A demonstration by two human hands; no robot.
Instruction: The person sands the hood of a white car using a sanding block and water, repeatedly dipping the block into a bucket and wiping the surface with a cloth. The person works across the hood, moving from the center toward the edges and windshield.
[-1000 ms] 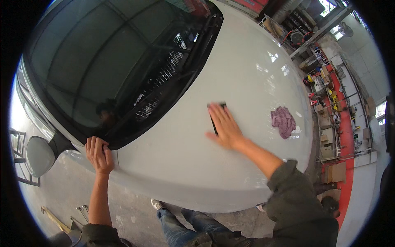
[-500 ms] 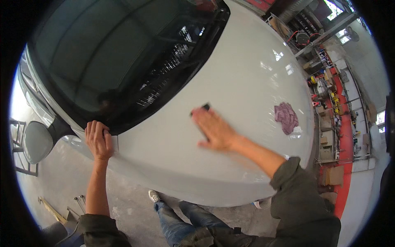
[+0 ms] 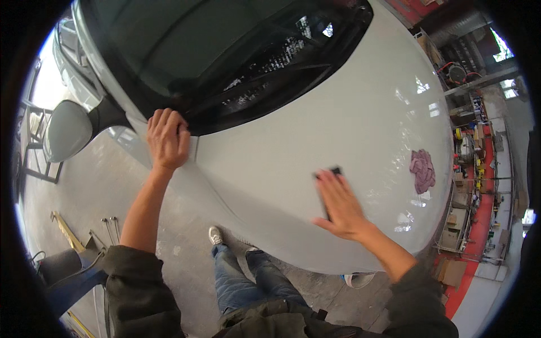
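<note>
Under my right hand (image 3: 341,205) is a thin dark block (image 3: 336,170), pressed flat against the pale car hood (image 3: 282,174). The fingers lie together along the block, thumb out to the side, and cover most of it. My left hand (image 3: 167,138) is closed over the edge of the car body at the lower corner of the dark windshield (image 3: 169,50); its fingers are bent and the tips are hidden. A crumpled mauve cloth (image 3: 422,170) lies on the hood to the right of my right hand.
The side mirror (image 3: 69,131) sticks out left of my left hand. Tools with long handles (image 3: 67,231) and a dark cylinder (image 3: 59,265) stand at lower left. Shelves with parts and boxes (image 3: 465,191) line the right side. My shoe (image 3: 215,235) is on the concrete floor beside the car.
My right hand has slid the dark block over the hood, away from the windshield and toward the cloth. My left hand stays at the windshield corner. The whole view has shifted.
</note>
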